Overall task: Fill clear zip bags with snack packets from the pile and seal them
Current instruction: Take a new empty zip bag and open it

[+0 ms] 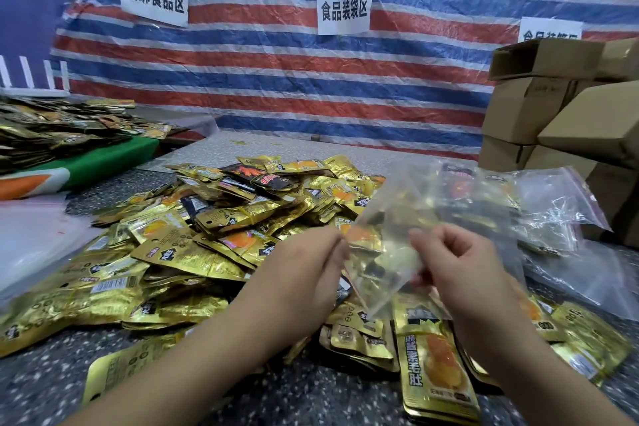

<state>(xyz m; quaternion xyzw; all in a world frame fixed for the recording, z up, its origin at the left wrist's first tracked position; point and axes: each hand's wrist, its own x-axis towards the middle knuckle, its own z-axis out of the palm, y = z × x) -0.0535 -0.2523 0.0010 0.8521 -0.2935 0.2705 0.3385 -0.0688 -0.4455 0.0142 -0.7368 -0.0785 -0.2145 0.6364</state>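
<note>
Both hands are up over the near edge of the pile of snack packets (pixel 214 235), and they've got one clear zip bag (pixel 377 252) pinched between them: the left hand (pixel 307 273) grips the bag's left edge with fingers curled onto the film, the right hand (pixel 463 263) pinches the other side. My guess is it's held like that to pull the mouth apart, since thin film like this sticks to itself and you need a grip on each side to get it open. The bag looks empty to me; the gold you see through it reads as the pile behind, though the film is blurry so I wouldn't swear to it. It hangs just above the pile, which makes sense because the packets are right there to grab once it's open. So I'd call this the very start of one bag, nothing sealed on it yet. To the right of the pile there are filled zip bags (pixel 511 204) lying flat with dark and gold packets inside; can't tell if their zips are closed. Further right of the pile is a stack of cardboard boxes (pixel 539 114), the top one open, contents hidden. Left of the pile sits a flat stack of what looks like spare clear bags (pixel 31 245).
</note>
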